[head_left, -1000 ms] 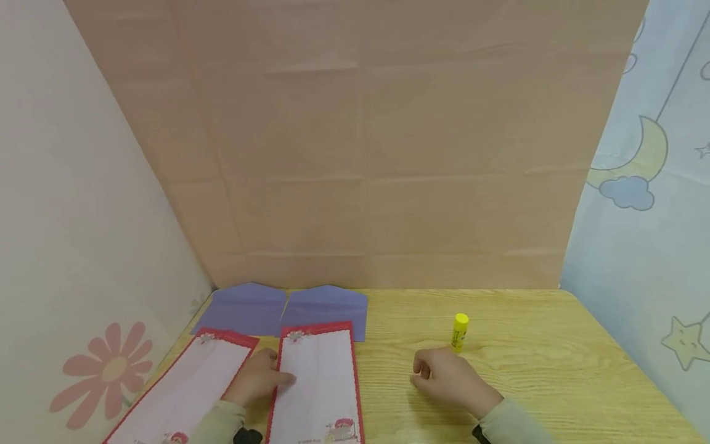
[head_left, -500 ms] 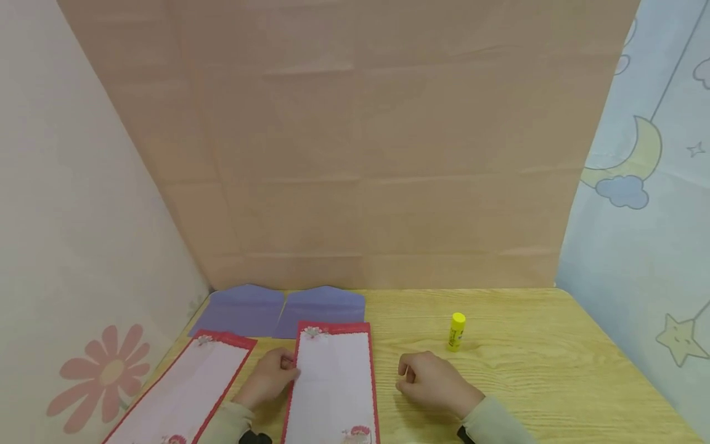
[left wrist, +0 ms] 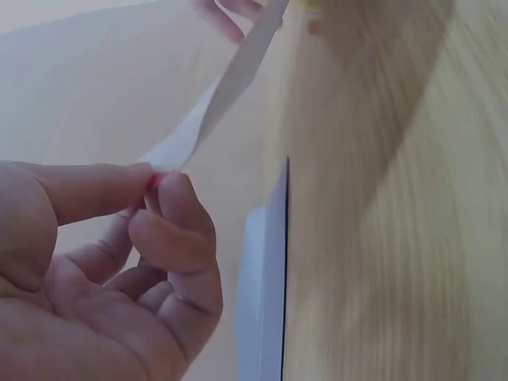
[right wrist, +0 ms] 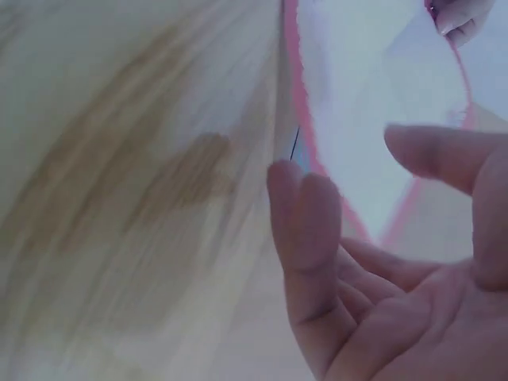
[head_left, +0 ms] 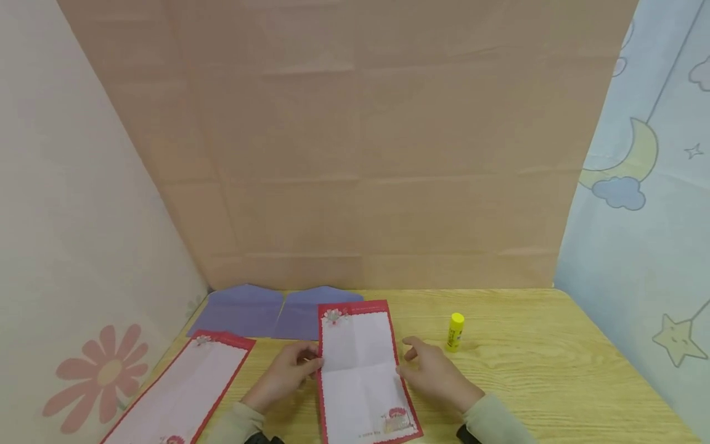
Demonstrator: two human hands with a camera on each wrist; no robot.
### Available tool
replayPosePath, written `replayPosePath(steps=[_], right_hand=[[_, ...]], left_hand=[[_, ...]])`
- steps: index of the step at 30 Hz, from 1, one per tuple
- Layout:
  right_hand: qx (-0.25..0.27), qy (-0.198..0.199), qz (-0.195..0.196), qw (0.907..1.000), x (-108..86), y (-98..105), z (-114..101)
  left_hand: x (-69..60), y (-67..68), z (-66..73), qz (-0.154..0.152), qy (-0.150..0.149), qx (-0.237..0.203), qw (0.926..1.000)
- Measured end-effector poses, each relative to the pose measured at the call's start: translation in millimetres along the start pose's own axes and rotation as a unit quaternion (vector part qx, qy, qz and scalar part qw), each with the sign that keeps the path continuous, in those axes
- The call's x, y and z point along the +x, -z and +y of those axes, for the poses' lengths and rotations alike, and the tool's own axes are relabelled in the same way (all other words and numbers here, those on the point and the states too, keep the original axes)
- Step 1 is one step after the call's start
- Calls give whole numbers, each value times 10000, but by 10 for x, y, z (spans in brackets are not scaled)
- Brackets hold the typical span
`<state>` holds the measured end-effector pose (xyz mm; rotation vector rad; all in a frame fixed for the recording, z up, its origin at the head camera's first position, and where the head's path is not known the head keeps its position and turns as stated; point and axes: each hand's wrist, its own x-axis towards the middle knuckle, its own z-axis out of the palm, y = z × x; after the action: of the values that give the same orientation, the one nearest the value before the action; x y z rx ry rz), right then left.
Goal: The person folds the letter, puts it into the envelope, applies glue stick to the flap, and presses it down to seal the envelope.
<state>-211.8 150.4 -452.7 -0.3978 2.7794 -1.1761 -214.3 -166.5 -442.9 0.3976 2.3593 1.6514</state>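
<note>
Table [head_left: 554,376]: work looks early. Red-bordered sheet [head_left: 355,394] is up off it, creased but unfolded. 2nd sheet [head_left: 183,388] lies flat at left, untouched. 2 purple envelopes [head_left: 238,316] at the back, flaps up, unsealed. Left hand [head_left: 283,374] pinches the raised sheet's left edge; right hand [head_left: 442,377] spread at its right edge, contact hard to tell. Glue stick [head_left: 455,333] upright, not in hand.

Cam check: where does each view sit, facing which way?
Head: on the head, facing forward and down at the table, left hand, right hand and sleeves.
Left wrist: on that wrist, facing the left hand's grip on the held sheet; right-hand fingers at top.
Right wrist: on that wrist, facing the right hand; part of left hand top right.
Both wrist views share the held sheet.
</note>
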Motion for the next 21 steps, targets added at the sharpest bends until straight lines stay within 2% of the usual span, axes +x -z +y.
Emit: replayPosePath(steps=[3,7,9,14,21], right_hand=[[407,-93,156,9990,25,13,25],[883,44,182,9959,59,43,63],[1271,102,59,9918,69,63,78],[2215,84,-190,9749,61,133,85],[2506,117,-91,9680,35,212,105]], left_hand=[[4,-18,43,-184,-102,-129,9997],[2,-11,86,-315,-55,-279,9991],[0,-1,105,-273,5,-352,9990],[17,20,109,-5,28,-455,9990],[29,17,11,-52,62,-560,9984]])
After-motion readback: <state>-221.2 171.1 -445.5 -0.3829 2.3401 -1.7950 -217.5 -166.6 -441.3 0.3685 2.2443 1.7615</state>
